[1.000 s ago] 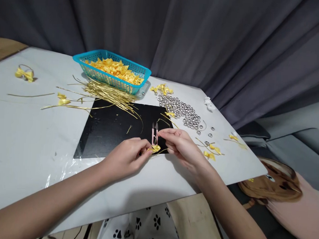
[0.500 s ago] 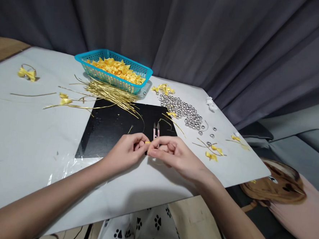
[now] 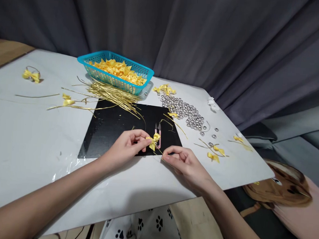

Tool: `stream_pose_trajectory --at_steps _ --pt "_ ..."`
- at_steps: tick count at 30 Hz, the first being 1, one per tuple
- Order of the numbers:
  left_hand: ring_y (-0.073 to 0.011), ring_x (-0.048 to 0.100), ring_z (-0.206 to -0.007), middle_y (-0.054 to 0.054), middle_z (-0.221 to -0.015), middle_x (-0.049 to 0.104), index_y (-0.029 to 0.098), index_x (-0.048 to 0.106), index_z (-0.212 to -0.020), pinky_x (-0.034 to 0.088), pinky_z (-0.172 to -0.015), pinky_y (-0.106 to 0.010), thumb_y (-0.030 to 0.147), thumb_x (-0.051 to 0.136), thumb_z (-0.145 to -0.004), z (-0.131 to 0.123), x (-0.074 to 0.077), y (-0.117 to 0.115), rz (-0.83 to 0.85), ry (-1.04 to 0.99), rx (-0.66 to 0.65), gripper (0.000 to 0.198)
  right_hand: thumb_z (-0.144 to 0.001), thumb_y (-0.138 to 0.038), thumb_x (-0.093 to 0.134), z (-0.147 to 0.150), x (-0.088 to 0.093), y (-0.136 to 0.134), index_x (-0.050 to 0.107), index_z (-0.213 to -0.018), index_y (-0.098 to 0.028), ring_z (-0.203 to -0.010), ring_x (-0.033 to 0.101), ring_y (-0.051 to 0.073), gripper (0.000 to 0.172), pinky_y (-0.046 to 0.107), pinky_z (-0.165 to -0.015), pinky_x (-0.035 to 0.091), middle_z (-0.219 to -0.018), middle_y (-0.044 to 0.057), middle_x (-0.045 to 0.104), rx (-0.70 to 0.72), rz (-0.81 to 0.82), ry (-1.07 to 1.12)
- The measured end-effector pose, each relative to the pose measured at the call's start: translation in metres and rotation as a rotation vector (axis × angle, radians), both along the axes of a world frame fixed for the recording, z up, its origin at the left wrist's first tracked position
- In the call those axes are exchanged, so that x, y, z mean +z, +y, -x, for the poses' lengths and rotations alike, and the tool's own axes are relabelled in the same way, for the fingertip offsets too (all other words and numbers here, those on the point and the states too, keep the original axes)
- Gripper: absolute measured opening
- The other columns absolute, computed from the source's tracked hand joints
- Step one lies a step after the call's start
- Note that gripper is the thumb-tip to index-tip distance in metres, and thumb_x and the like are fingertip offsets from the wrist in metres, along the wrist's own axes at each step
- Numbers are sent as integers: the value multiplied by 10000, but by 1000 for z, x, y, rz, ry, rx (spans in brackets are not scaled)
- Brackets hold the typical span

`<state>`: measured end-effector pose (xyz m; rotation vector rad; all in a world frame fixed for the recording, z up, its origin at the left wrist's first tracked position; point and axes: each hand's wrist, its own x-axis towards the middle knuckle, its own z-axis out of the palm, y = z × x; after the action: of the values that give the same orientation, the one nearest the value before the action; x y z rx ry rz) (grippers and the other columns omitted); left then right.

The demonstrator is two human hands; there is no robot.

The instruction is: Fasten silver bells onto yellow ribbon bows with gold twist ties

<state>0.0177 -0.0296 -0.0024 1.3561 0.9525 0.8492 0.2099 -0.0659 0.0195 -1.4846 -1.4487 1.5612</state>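
My left hand (image 3: 133,144) pinches a yellow ribbon bow (image 3: 155,141) by its left side, above the front edge of the black board (image 3: 115,127). A thin gold wire tie (image 3: 159,151) runs from the bow down to the right. My right hand (image 3: 182,162) is closed on the lower end of that wire, apart from the bow. Just behind the bow, a pair of pink-handled thread snips (image 3: 159,132) lies on the board, partly covered by the bow.
A blue basket (image 3: 83,60) of yellow bows stands at the back. Before it lies a bundle of gold wire ties (image 3: 113,95). Silver beads (image 3: 183,110) spread to the right. Loose bows (image 3: 213,157) lie at the right, and a finished-looking bow loop (image 3: 31,76) at the far left.
My hands were close together with the bow mostly hidden between the fingers. The right hand has moved away to the right and down, and the bow now shows.
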Motion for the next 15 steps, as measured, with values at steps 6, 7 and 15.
stream_pose_trajectory --at_steps 6,7,15 --pt "-87 410 -522 38 -557 486 149 614 -758 310 -504 -211 316 585 -784 1 -2 1 -7 -25 14 172 -796 -395 578 5 0 -5 576 -752 -158 -448 226 69 241 223 -440 153 -479 -66 301 65 -132 -154" --pt "-87 410 -522 38 -559 487 150 612 -753 309 -506 -212 312 588 -782 2 -2 2 -4 -32 16 166 -807 -374 566 6 0 -6 581 -759 -163 -447 220 71 217 226 -439 153 -481 -66 285 79 -182 -183" --pt "-88 367 -515 54 -541 409 152 564 -723 281 -495 -216 296 542 -802 -1 -1 -3 -82 62 60 166 -813 -357 562 0 4 -7 538 -750 -173 -436 238 66 196 222 -433 161 -484 -74 286 -87 -282 -155"
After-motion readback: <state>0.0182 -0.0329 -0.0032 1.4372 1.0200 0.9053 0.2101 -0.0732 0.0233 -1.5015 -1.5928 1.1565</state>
